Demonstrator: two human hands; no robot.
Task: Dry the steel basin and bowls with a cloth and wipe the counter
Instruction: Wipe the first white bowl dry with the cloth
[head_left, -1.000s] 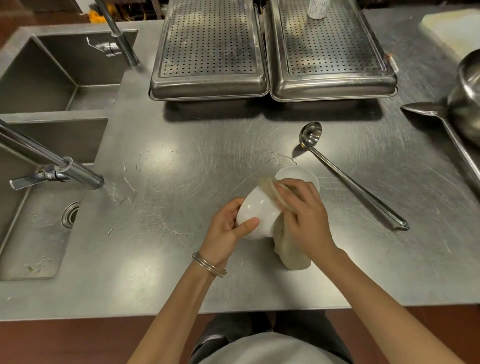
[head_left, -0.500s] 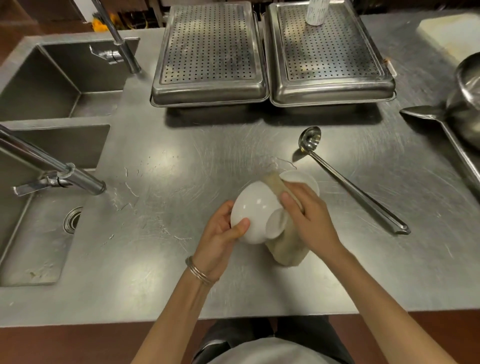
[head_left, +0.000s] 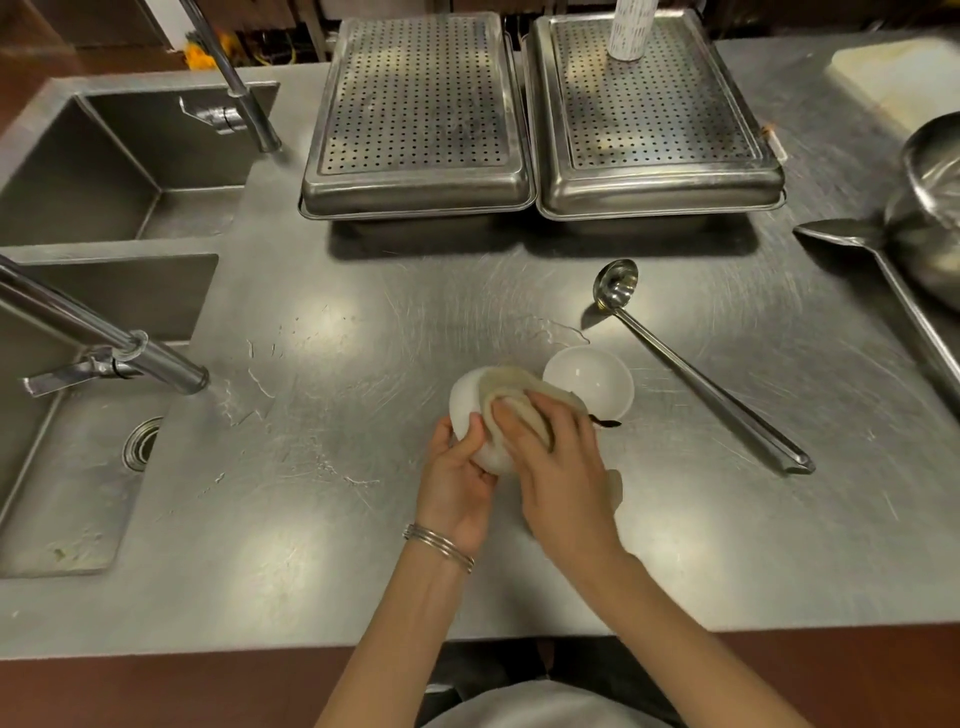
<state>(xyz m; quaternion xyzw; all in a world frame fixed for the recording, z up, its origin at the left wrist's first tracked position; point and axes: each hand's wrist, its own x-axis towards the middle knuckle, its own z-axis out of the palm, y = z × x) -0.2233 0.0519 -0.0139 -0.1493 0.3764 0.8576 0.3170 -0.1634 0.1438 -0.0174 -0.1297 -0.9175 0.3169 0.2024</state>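
- At mid-counter (head_left: 363, 519), just in front of the person: white bowl (head_left: 467, 410) is held off the steel, outside facing up, w/ the cloth (head_left: 524, 389) draped over it
- Risk 1: the bowl looks glossy & prob. wet. The left grip is only a thumb on the wall + fingers beneath, so a hard rub from the right could squirt it out → drop on steel, chip or crack
- Risk 2: second bowl (head_left: 592, 387) sits upright just beside the cloth edge (touching or not, can't tell). A wide stroke could knock it towards the ladle (head_left: 696, 369)
- Risk 3: the cloth's loose tail hangs below the right palm, near the counter. It could pick up wet there & re-wet the bowl
- Left hand (head_left: 457, 483): curled round the bowl's near side, thumb across the wall, bangles at the wrist
- Right hand (head_left: 556, 467): palm down, fingers curled over the cloth, pressing it onto the bowl; forearm comes in from lower right
- Steel basin (head_left: 935, 171): far right edge, well apart, partly out of frame, neither hand on it
- Water streaks (head_left: 249, 395) lie by the sink (head_left: 78, 467), so the counter wipe looks not yet done
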